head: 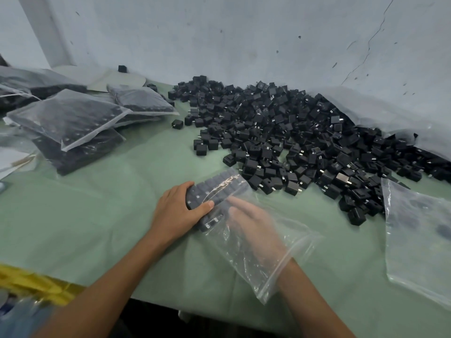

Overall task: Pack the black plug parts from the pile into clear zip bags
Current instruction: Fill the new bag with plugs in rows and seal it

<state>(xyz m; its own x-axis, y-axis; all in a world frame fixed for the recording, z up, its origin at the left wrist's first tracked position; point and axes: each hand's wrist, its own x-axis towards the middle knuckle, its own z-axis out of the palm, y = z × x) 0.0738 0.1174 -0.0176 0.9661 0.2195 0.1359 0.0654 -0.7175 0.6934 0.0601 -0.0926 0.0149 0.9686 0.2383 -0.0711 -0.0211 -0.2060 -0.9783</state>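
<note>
Plug parts (214, 189), small hard black cubes with metal prongs, sit in a rowed block near the tabletop's (97, 215) front edge, partly inside the zip bag (246, 274). The block is probably light but could scatter, so it is best clamped at both ends. At its left end the left hand (180, 211) curls round it; the right hand (256, 230), blurred, lies with fingers straight inside the thin, likely slippery bag. The pile (292, 132) lies toward the back right corner.

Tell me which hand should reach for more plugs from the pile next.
Probably the right hand: the pile lies on its side, though that hand sits inside the zip bag and must come out. The left hand grips the row of plugs, steadying it.
</note>
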